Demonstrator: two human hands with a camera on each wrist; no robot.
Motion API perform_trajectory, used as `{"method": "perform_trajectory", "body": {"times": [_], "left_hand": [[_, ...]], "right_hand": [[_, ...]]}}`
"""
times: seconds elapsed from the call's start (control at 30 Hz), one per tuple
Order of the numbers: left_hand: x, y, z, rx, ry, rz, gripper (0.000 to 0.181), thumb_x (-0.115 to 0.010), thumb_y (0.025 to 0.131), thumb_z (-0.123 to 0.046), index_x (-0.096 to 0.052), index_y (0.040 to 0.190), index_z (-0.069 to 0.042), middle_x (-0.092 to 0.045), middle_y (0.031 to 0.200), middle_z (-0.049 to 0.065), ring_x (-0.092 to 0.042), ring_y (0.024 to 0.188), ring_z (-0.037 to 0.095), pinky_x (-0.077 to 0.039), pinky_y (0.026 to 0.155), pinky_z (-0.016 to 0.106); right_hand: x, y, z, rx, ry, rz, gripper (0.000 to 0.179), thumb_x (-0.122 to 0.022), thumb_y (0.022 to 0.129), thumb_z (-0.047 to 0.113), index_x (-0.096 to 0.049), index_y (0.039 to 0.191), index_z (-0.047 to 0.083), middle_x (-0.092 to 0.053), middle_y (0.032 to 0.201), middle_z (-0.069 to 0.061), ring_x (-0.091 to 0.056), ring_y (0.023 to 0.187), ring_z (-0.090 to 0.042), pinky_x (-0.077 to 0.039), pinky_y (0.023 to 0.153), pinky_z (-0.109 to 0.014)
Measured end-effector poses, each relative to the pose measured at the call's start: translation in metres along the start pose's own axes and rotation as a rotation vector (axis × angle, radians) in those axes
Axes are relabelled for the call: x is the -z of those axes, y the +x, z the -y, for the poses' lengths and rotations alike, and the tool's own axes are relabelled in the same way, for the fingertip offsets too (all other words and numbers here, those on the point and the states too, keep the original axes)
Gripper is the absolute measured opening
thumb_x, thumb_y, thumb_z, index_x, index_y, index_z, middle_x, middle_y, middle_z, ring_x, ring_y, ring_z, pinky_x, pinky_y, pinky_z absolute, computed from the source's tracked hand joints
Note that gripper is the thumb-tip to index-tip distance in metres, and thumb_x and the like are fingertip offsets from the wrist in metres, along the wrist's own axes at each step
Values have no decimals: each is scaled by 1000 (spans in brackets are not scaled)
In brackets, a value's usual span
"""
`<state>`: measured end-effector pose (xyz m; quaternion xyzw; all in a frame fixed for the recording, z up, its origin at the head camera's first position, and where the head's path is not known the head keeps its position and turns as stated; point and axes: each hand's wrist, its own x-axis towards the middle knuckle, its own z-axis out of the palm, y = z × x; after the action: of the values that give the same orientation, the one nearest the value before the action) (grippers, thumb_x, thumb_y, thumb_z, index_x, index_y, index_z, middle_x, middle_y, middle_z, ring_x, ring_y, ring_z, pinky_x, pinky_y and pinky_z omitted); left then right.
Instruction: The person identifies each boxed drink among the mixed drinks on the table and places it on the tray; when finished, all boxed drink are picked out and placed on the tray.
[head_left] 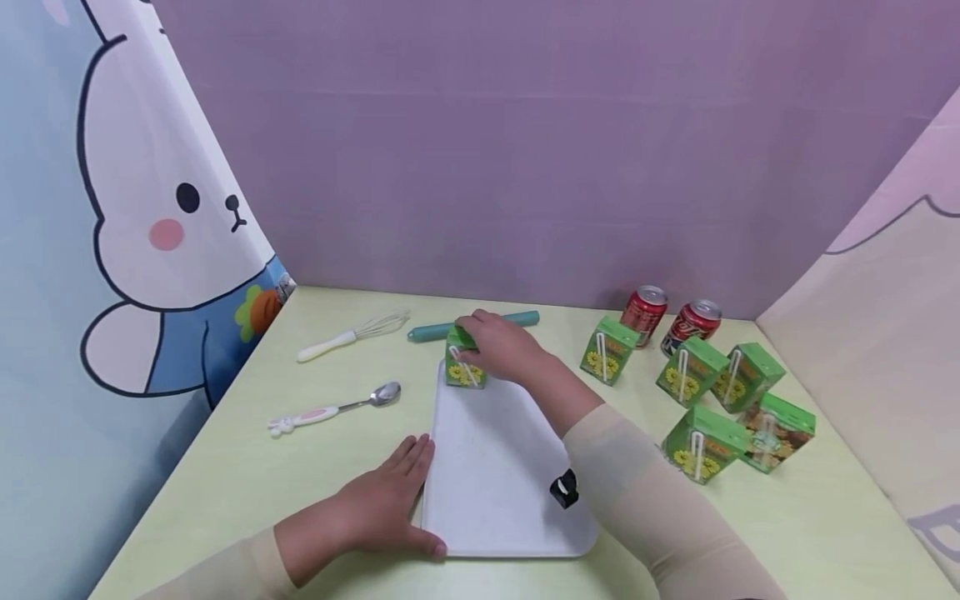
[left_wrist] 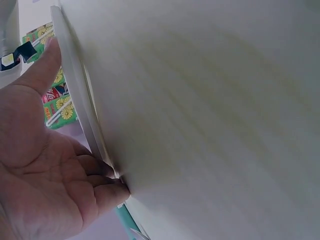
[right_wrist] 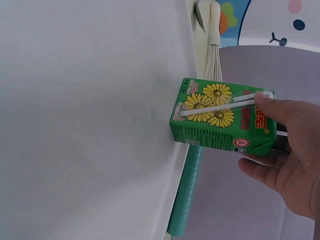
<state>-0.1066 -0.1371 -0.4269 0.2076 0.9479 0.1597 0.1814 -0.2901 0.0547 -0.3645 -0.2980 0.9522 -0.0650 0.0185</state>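
Note:
My right hand (head_left: 498,346) holds a green drink carton (right_wrist: 225,115) by its upper end, thumb on the straw side. The carton has yellow flowers and a white straw on its face; it stands upright at the far left corner of the white tray (head_left: 502,467). Against the tray's left edge lies my left hand (head_left: 386,504), its fingers extended and the thumb near the front corner. In the left wrist view the fingertips (left_wrist: 117,192) touch the tray's rim.
Right of the tray stand several more drink cartons (head_left: 692,371), with two red cans (head_left: 643,315) behind them. A teal rolling pin (head_left: 521,318) lies beyond the tray. To the left are a whisk (head_left: 352,335) and a spoon (head_left: 337,410). A purple backdrop (head_left: 510,167) closes the rear.

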Motion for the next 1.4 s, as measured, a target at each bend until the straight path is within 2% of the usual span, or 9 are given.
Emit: {"method": "perform_trajectory", "body": {"times": [0.17,0.37,0.57,0.73,0.87,0.97,1.13,1.27,1.4], "left_hand": [[0,-1,1,1,22,6,133,-62,65,-85,-14,156,-1,-10,164,18,-7,151,37,-29,116,52],[-2,-2,2,17,42,21,133,-61,65,-86,-14,156,-1,-10,164,19,-8,151,37,-32,114,52],[-2,-3,3,17,63,21,132,-61,66,-85,-15,156,0,-11,164,19,-8,151,37,-35,112,52],[-1,-3,3,19,71,18,132,-61,66,-85,-15,156,-1,-12,164,19,-9,151,37,-37,111,53],[-1,-2,2,15,70,23,132,-61,65,-85,-16,156,-1,-13,163,19,-10,151,37,-38,110,53],[-1,-2,1,11,70,25,132,-60,65,-86,-15,156,-1,-13,163,19,-10,151,37,-38,110,53],[-2,0,-1,4,76,28,132,-59,65,-87,-15,156,-1,-13,163,19,-10,151,38,-37,111,53],[-1,0,-3,3,81,28,132,-58,65,-87,-16,156,-1,-13,163,19,-10,151,37,-37,111,53],[-1,0,-4,-3,87,25,132,-58,65,-87,-16,156,-1,-12,163,19,-10,151,37,-38,110,52]], "right_hand": [[9,-8,-13,-29,38,4,65,-61,94,50,-43,148,20,-51,143,-4,-50,129,-21,-46,105,-41],[31,-24,-54,-59,62,-27,67,-57,95,52,-41,149,14,-43,152,-11,-40,140,-32,-37,112,-50],[51,-47,-104,-210,75,-23,74,-64,93,48,-35,153,16,-39,155,-12,-36,142,-37,-34,112,-58],[49,-60,-138,-323,70,72,85,-68,89,50,-30,154,11,-37,154,-17,-35,141,-39,-35,110,-60],[40,-66,-155,-388,121,178,91,-70,88,49,-25,155,8,-35,154,-21,-36,140,-42,-35,109,-61],[34,-68,-163,-400,138,199,83,-70,90,39,-26,154,8,-41,150,-22,-42,136,-42,-39,106,-61],[31,-70,-167,-373,102,166,65,-69,92,22,-37,148,11,-56,137,-18,-57,120,-34,-49,95,-56],[36,-71,-160,-309,92,127,64,-70,92,22,-40,148,10,-57,137,-16,-56,122,-33,-47,99,-55],[46,-72,-144,-241,88,66,55,-71,91,23,-49,140,12,-62,126,-10,-59,114,-28,-49,98,-52]]}}
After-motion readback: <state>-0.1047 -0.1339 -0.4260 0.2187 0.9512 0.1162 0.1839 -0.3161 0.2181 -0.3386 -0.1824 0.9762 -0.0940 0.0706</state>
